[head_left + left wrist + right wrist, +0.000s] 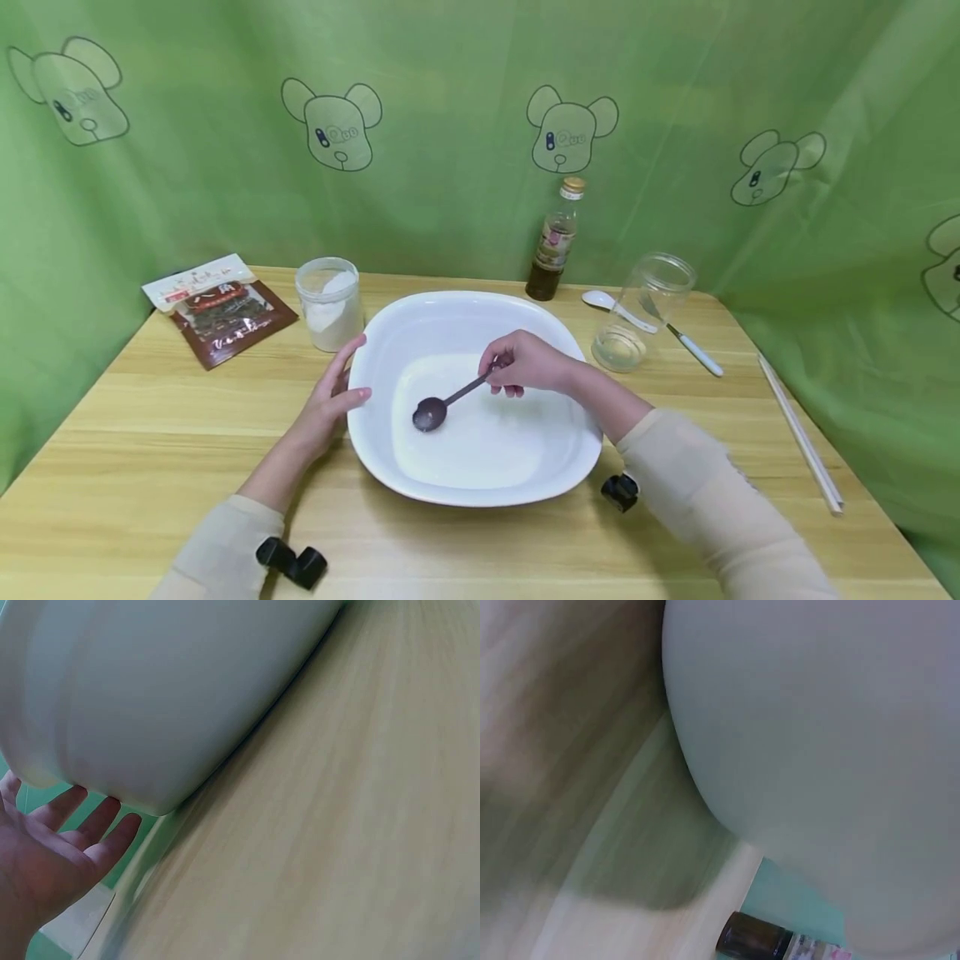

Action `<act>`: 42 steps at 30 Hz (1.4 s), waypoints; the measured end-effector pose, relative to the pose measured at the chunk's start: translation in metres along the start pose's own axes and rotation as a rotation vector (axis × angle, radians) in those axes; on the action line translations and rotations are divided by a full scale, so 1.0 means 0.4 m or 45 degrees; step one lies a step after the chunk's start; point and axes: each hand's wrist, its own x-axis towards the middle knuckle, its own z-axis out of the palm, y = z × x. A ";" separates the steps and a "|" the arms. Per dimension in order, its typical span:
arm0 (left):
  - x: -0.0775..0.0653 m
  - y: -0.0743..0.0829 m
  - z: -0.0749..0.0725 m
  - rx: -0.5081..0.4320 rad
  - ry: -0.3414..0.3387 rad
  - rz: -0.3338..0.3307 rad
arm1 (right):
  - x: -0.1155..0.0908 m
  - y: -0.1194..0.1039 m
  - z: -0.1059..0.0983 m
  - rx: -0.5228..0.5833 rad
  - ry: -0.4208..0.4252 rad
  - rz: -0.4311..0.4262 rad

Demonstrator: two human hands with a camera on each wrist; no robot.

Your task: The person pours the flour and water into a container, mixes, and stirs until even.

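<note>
A white basin [480, 483] stands on the wooden table. My left hand [330, 404] holds its left rim, the thumb and index fingertip lapping over the edge. In the left wrist view, the other fingers [101, 821] are spread against the outer wall. My right hand [525, 363] is over the inside of the basin and pinches the handle end of a dark brown spoon [431, 413]. The spoon slants down to the left, its bowl low over the basin floor. The right wrist view shows mostly the basin's outer wall [810, 750]; the hand is hidden there.
Behind the basin's left side stand a jar of white powder [328, 312] and a brown spice packet [225, 312]. A bottle of dark liquid [553, 246] is at the back. To the right are a glass jar [637, 321], a white spoon [597, 299], a pale-handled utensil [699, 354] and white chopsticks [802, 437].
</note>
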 end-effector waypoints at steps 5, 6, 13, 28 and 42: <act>0.000 0.001 0.000 -0.006 0.001 -0.001 | -0.034 -0.001 -0.006 -0.045 -0.121 -0.023; 0.001 0.002 0.000 -0.009 0.001 -0.003 | -0.044 0.000 -0.013 -0.067 -0.123 -0.028; 0.004 0.004 -0.002 -0.012 0.004 -0.017 | -0.086 0.024 -0.070 -0.265 0.077 -0.012; 0.001 0.002 -0.001 -0.014 0.008 -0.020 | 0.019 0.019 0.002 -0.140 0.270 0.042; 0.002 0.001 -0.001 -0.031 0.011 -0.016 | -0.083 -0.017 -0.037 -0.234 -0.047 0.112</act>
